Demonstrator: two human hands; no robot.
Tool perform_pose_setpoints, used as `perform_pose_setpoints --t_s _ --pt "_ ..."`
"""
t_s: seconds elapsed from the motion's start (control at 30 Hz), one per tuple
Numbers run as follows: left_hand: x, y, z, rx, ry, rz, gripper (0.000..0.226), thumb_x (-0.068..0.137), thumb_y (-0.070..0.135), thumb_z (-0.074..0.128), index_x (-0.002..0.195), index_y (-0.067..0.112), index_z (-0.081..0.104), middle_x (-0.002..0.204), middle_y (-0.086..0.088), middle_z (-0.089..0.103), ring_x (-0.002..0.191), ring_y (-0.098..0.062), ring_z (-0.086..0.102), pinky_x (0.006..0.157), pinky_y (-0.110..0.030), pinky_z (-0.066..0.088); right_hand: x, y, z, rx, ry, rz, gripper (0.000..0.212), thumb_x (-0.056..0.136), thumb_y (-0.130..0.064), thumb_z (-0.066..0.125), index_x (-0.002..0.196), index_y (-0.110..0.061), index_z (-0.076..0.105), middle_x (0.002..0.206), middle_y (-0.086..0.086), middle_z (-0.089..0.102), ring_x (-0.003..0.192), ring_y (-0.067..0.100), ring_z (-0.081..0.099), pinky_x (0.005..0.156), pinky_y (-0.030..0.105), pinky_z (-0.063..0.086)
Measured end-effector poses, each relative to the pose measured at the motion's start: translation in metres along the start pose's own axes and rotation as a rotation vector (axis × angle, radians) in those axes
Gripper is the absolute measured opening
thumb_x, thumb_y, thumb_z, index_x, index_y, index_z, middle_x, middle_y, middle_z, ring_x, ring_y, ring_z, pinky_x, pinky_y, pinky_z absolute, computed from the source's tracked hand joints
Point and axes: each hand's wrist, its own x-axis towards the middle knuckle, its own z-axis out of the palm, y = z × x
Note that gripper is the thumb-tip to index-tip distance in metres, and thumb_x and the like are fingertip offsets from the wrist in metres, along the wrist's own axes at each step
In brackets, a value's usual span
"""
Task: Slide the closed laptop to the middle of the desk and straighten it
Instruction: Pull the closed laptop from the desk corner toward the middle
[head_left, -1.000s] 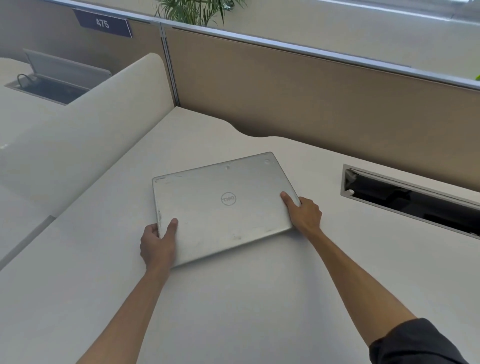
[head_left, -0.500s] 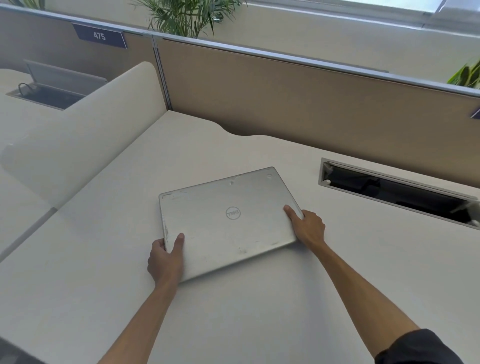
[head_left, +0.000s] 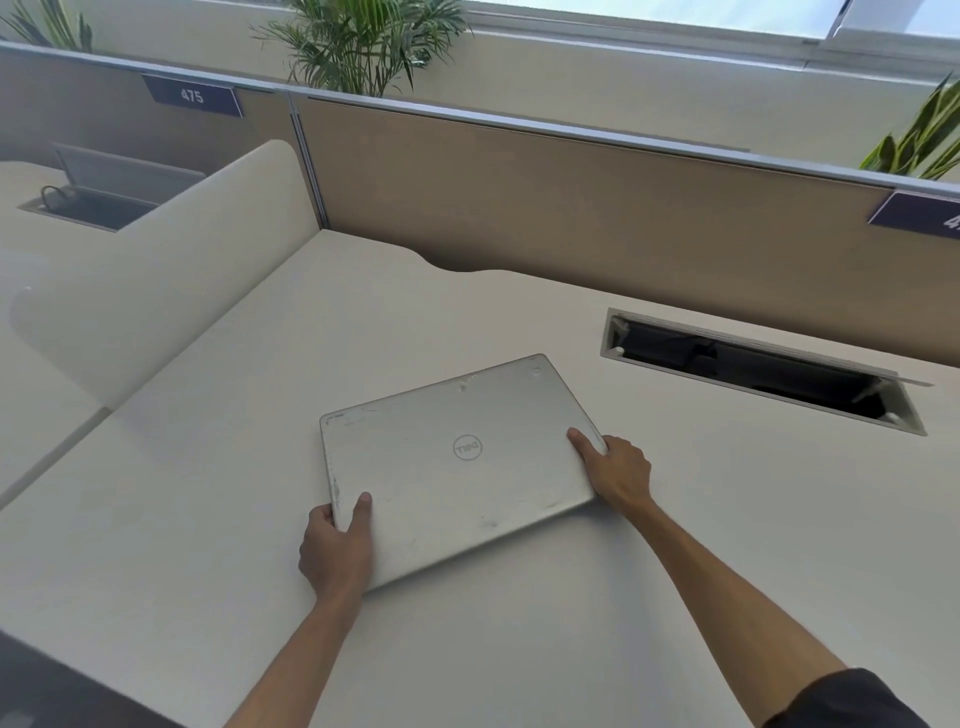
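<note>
A closed silver laptop (head_left: 457, 467) with a round logo on its lid lies flat on the white desk (head_left: 519, 649), turned at an angle to the desk's back edge. My left hand (head_left: 337, 551) grips its near left corner, thumb on the lid and fingers around the edge. My right hand (head_left: 615, 470) holds the right edge, thumb pressed on the lid near the near right corner. Both forearms reach in from the bottom of the view.
An open cable slot (head_left: 758, 369) is cut into the desk at the right rear. A tan partition (head_left: 571, 208) runs along the back, and a curved white divider (head_left: 171, 260) closes the left side. Plants stand behind the partition. Another desk lies far left.
The laptop has slid to the right toward the cable slot with both hands holding it. Its angle looks about the same. The view has tilted up a little.
</note>
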Motion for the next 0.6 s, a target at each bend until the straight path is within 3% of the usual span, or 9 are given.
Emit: perform_pose_setpoints --t_s 0.3,0.47,0.6 --pt "-0.038 -0.017 -0.001 0.076 -0.023 0.022 0.043 0.089 0.041 0.061 0.108 0.003 0.057 0.104 -0.018 0.066 0.100 -0.039 0.061 0.088 -0.044 0.044 -0.025 0.032 -0.018 -0.043 0.018 -0.024 0.061 0.088 -0.070 0.043 0.081 -0.013 0.063 0.085 0.002 0.062 0.081 0.026 0.051 0.077 0.035 0.035" --pt "-0.055 -0.021 -0.003 0.098 -0.033 0.034 0.043 0.090 0.039 0.061 0.110 0.002 0.057 0.106 -0.020 0.066 0.102 -0.040 0.060 0.089 -0.044 0.043 -0.038 0.045 -0.025 -0.034 0.020 -0.026 0.055 0.089 -0.068 0.045 0.069 -0.018 0.054 0.081 0.002 0.063 0.080 0.027 0.054 0.075 0.035 0.034" --pt "-0.062 -0.023 -0.005 0.124 -0.043 0.040 0.044 0.090 0.040 0.059 0.111 0.002 0.057 0.107 -0.020 0.067 0.101 -0.040 0.060 0.089 -0.044 0.045 -0.042 0.051 -0.027 -0.041 0.024 -0.037 0.058 0.089 -0.069 0.044 0.071 -0.015 0.056 0.083 0.003 0.064 0.080 0.027 0.055 0.075 0.035 0.035"
